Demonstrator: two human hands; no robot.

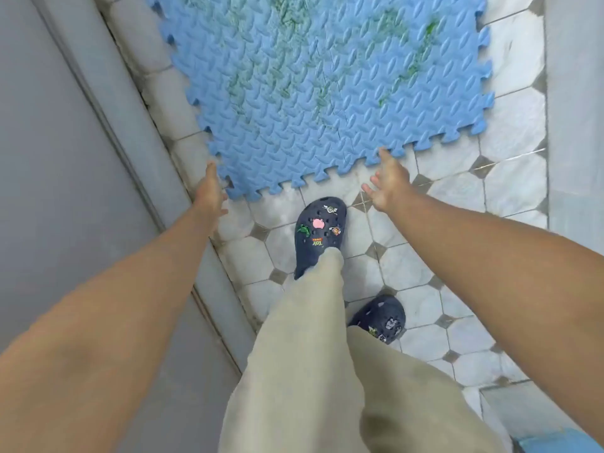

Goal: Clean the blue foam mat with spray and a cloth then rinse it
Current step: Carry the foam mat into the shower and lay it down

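Observation:
A blue foam mat (pixel 313 93) with jigsaw edges and green smears on its ribbed surface lies on the tiled floor, filling the top of the head view. My left hand (pixel 210 194) reaches to the mat's near left corner, fingers apart, at or just off the edge. My right hand (pixel 390 184) is stretched toward the near edge further right, fingers spread, a fingertip touching the edge. Neither hand holds anything. No spray bottle or cloth is in view.
White octagonal floor tiles (pixel 457 338) with small grey squares lie under my feet, which wear dark clogs (pixel 322 230). A grey door or wall (pixel 65 158) with a raised sill runs along the left. A grey wall stands at the right. Something blue (pixel 555 441) shows at the bottom right corner.

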